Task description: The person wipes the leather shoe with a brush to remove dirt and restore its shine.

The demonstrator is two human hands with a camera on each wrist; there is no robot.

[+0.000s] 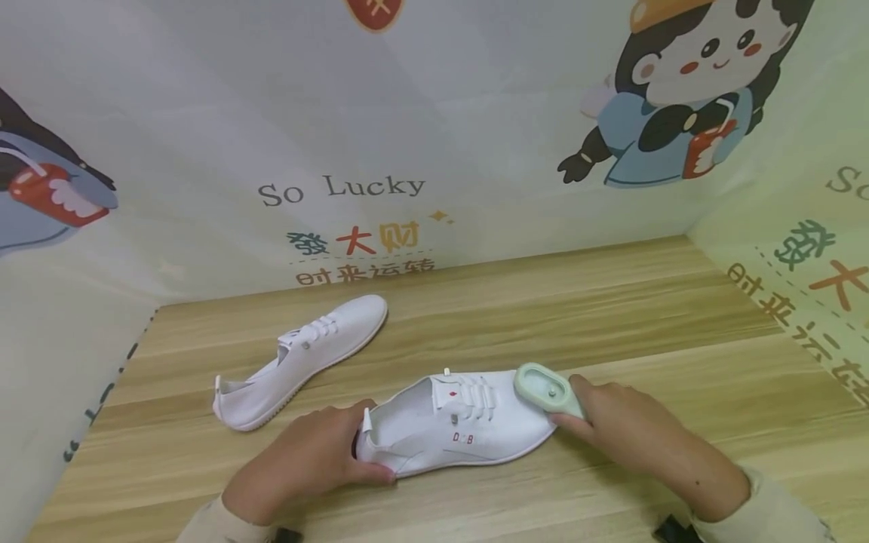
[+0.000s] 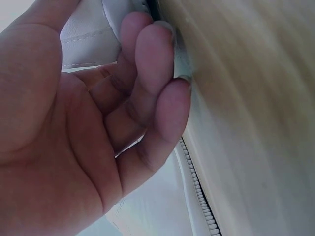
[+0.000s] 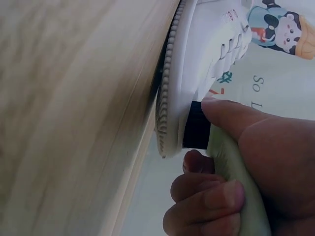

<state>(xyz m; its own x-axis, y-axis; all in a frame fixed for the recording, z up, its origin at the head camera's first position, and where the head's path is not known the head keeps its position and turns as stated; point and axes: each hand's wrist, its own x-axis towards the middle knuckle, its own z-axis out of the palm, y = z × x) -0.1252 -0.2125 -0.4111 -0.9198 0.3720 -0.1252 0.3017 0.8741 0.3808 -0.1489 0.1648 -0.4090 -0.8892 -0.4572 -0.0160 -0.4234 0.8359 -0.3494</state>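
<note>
A white lace-up shoe (image 1: 505, 434) sits on the wooden surface, its toe to the right. My left hand (image 1: 305, 456) holds it at the heel, thumb on the near side. In the left wrist view the fingers (image 2: 153, 54) bend beside the shoe near the wood. My right hand (image 1: 624, 422) grips a pale green brush (image 1: 543, 386) by its handle. Dark bristles (image 3: 197, 127) touch the shoe's toe in the right wrist view. The brush head covers part of the toe from above.
A second white shoe (image 1: 339, 335) rests at the back left, apart from my hands. Printed cloth walls (image 1: 475, 188) with lettering and cartoon figures enclose the wooden tabletop (image 1: 577, 302) at the back and sides.
</note>
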